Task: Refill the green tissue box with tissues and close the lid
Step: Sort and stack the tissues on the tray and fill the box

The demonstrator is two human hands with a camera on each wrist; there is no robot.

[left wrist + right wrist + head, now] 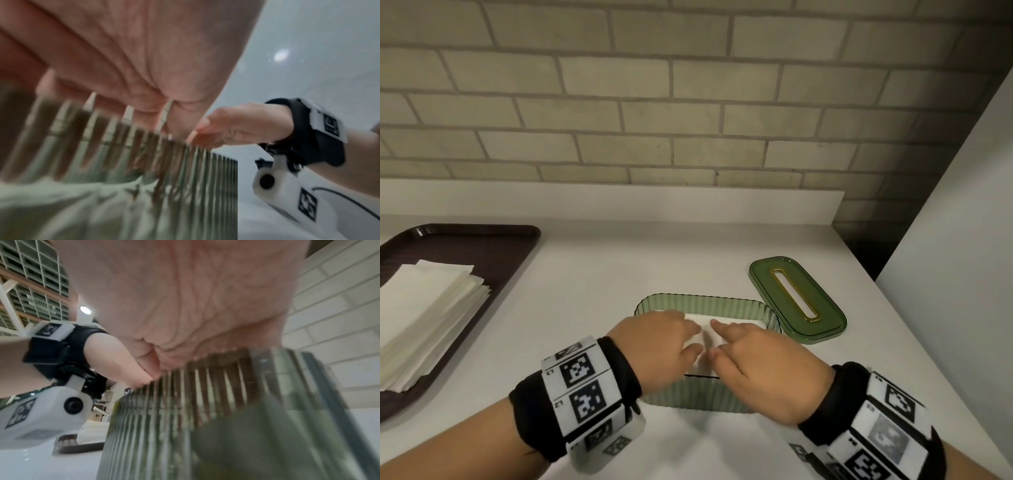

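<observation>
Two hands at work, head view: left hand (666, 337) and right hand (753, 356) lie side by side over the open green tissue box (705, 303) on the white counter (592, 274). Fingers of both are stretched nearly straight, pressing down on the white tissues (705, 334) inside the box; neither visibly curls round anything. Lid (798, 299), one, green with gold-rimmed slot, lies flat on the counter just beside the box's far right corner, long axis slanting away; the right hand is the nearer to it. Spare tissue stack (424, 315) rests on a dark tray (517, 240), well apart to the left.

Left wrist view: palm close above the ribbed box wall (185, 170); picture blurred, fingertips hidden.

Right wrist view: palm over the box rim (216, 369); fingertips hidden.

Judgement: filling nearly done; lid fitting remains.
</observation>
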